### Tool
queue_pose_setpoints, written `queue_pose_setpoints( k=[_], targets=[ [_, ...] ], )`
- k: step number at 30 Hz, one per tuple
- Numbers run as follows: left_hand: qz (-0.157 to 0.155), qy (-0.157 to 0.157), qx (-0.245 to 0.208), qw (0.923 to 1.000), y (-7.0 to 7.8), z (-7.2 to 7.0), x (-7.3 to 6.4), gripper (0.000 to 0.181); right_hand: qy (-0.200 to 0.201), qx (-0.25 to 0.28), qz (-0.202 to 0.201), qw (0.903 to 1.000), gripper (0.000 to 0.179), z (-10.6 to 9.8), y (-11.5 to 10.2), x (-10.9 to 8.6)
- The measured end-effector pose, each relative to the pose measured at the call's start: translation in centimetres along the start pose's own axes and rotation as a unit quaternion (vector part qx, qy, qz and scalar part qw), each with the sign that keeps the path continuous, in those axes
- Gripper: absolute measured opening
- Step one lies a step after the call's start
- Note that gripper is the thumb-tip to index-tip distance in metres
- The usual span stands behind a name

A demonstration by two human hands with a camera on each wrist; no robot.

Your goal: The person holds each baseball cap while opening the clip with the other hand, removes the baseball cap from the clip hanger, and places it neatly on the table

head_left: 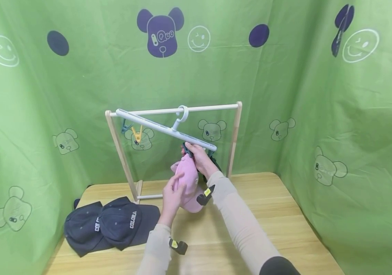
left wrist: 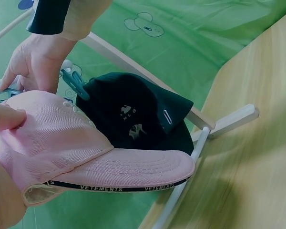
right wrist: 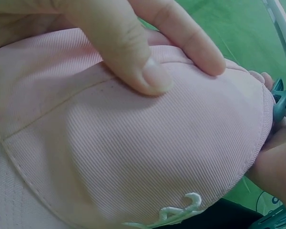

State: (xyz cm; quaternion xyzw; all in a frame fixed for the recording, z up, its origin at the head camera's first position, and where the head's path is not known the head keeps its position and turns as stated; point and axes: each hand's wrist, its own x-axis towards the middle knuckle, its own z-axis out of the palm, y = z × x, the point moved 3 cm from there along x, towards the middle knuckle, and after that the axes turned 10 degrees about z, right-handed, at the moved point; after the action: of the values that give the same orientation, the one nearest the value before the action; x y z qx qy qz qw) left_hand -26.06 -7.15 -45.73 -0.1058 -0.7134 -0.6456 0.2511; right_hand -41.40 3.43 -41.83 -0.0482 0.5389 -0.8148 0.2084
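Observation:
A pink baseball cap (head_left: 188,175) is suspended below the low right end of a pale blue hanger (head_left: 154,125). My left hand (head_left: 172,195) holds the cap by its crown, thumb and fingers on the fabric. Above it my right hand (head_left: 200,157) pinches a dark green clip (head_left: 187,150) at the cap's top edge. Whether the clip's jaws bite the fabric is hidden. In the left wrist view, a dark cap (left wrist: 133,112) hangs behind the pink one from a teal clip (left wrist: 75,85). The pink brim (left wrist: 138,167) points away from the crown.
The hanger hooks over a wooden rack's top rail (head_left: 213,108) and tilts down to the right. A teal clip (head_left: 125,126) and a yellow clip (head_left: 137,134) hang at its raised left end. Two overlapping black caps (head_left: 120,223) lie on the table's left side. Green curtains surround the table.

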Motion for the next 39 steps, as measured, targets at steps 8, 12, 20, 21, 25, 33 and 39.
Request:
queue_pose_setpoints(
  k=[8, 12, 20, 21, 25, 33, 39],
  targets=[
    [-0.005, -0.001, 0.004, 1.0000, -0.1, 0.2, -0.4, 0.034, -0.007, -0.003, -0.004, 1.0000, 0.018, -0.1, 0.0, -0.2],
    [-0.006, -0.003, 0.006, 1.0000, -0.3, 0.4, -0.7, 0.034, -0.005, -0.005, -0.010, 0.9999, 0.015, -0.3, -0.1, -0.2],
    [-0.009, 0.012, 0.010, 0.9998, -3.9, 0.7, -0.3, 0.035, -0.009, -0.012, -0.003, 0.9999, 0.015, -0.3, 0.1, -0.1],
    [-0.011, 0.013, 0.013, 0.9998, -3.9, 0.7, -0.3, 0.035, -0.012, -0.011, -0.004, 0.9999, 0.015, -0.3, 0.1, -0.2],
    [-0.010, 0.015, 0.012, 0.9998, -4.0, 0.7, -0.3, 0.035, -0.018, -0.007, -0.007, 0.9998, 0.016, -0.3, 0.2, -0.2],
    [0.000, 0.007, 0.003, 1.0000, -4.2, 0.5, -0.5, 0.035, -0.017, 0.018, -0.002, 0.9997, 0.013, -0.2, 0.4, -0.3],
    [0.012, 0.010, 0.010, 0.9998, -4.1, 0.5, -0.6, 0.034, -0.013, 0.004, -0.004, 0.9999, 0.015, -0.2, 0.3, -0.3]
  ],
)
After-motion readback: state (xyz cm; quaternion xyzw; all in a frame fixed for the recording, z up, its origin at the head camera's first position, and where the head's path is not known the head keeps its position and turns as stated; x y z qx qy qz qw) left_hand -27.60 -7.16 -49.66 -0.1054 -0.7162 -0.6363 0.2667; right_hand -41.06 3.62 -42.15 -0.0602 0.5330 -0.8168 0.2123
